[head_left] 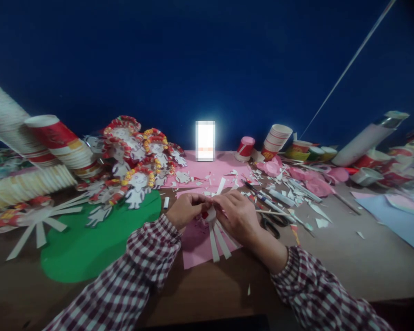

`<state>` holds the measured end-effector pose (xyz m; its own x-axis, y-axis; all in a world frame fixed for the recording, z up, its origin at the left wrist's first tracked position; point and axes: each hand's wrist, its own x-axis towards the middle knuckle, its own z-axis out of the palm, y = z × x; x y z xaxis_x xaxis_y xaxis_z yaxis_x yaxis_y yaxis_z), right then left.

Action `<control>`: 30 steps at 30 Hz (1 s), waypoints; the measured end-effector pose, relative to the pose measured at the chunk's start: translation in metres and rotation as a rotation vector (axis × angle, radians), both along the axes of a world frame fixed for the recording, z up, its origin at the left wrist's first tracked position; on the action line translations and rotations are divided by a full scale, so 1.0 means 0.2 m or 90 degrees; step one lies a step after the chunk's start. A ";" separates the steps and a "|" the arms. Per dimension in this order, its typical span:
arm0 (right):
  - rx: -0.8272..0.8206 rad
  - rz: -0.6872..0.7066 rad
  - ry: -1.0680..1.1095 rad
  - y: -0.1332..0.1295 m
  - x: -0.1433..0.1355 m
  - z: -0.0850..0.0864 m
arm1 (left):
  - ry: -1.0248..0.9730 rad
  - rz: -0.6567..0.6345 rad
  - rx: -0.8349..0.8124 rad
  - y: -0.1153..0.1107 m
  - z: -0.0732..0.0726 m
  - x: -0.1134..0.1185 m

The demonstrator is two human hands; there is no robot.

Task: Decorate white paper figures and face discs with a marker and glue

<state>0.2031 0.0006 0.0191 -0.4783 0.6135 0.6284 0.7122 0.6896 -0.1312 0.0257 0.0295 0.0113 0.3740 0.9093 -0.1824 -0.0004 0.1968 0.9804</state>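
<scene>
Over a pink sheet [193,250], both hands meet at a paper cup cut into strips [214,241], its white strips fanning out below the fingers. My left hand [188,210] is closed, pinching the cup's red-marked part with thumb and fingertips. From the other side my right hand [239,216] grips the same piece, its fingers bent over the top. The fingers hide most of the cup's middle. Just right of my right hand lie dark-handled scissors [272,225] and a thin stick [274,212].
A green round sheet [100,248] lies at left, beside a fanned strip-cut cup [41,220]. Paper figures with red and yellow curled rims [138,186] stand behind it. Stacked cups [62,142] lean far left. Paper scraps [279,188], pens and more cups [278,138] cover the right side.
</scene>
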 end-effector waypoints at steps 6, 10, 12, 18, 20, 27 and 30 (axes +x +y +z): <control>0.005 -0.026 -0.011 0.00 0.00 -0.01 | -0.035 0.008 -0.029 -0.01 0.01 0.00; 0.003 -0.029 -0.017 0.00 0.00 -0.02 | -0.025 0.007 -0.027 -0.01 -0.01 -0.01; 0.004 -0.032 -0.015 0.00 0.00 -0.01 | -0.017 0.008 -0.018 0.00 -0.02 -0.01; 0.009 -0.020 -0.001 0.01 -0.01 -0.01 | 0.010 0.013 0.002 0.01 -0.04 -0.01; 0.017 -0.015 0.003 0.02 -0.01 -0.02 | 0.018 0.022 0.004 0.01 -0.03 -0.01; 0.034 -0.010 0.003 0.03 -0.01 -0.04 | 0.044 0.043 0.004 -0.01 0.04 0.01; 0.036 -0.010 -0.004 0.03 -0.01 -0.03 | 0.051 0.043 0.011 -0.01 0.04 0.01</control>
<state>0.2013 0.0061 0.0132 -0.4725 0.5850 0.6591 0.7240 0.6842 -0.0882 0.0276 0.0276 0.0197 0.2966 0.9351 -0.1939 0.0658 0.1825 0.9810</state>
